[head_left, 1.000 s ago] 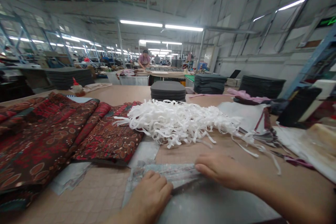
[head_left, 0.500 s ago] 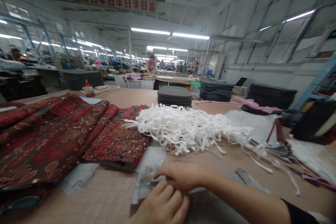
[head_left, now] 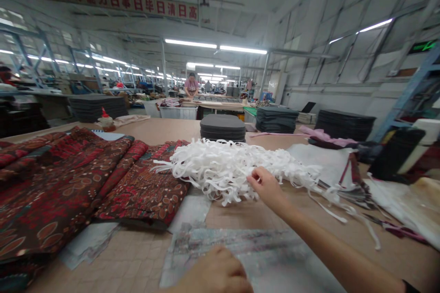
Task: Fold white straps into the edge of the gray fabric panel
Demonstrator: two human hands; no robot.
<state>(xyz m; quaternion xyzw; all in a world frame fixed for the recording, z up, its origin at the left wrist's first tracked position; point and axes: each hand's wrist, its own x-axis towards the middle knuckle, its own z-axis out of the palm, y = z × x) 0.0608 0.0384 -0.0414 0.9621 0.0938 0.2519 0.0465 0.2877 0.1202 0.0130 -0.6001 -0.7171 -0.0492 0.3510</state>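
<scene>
The right hand [head_left: 266,187] reached out over the table [head_left: 165,129], its fingertips drawn together into the near edge of the heap of white strips [head_left: 227,165], seemingly pinching a strand, though blur made that hard to confirm. The heap spread beyond and to the left of those fingers. The left hand [head_left: 215,272] lay low and close, fingers curled together, pressing on a greyish printed sheet [head_left: 261,256]. Left of both hands lay red patterned fabric [head_left: 68,183].
</scene>
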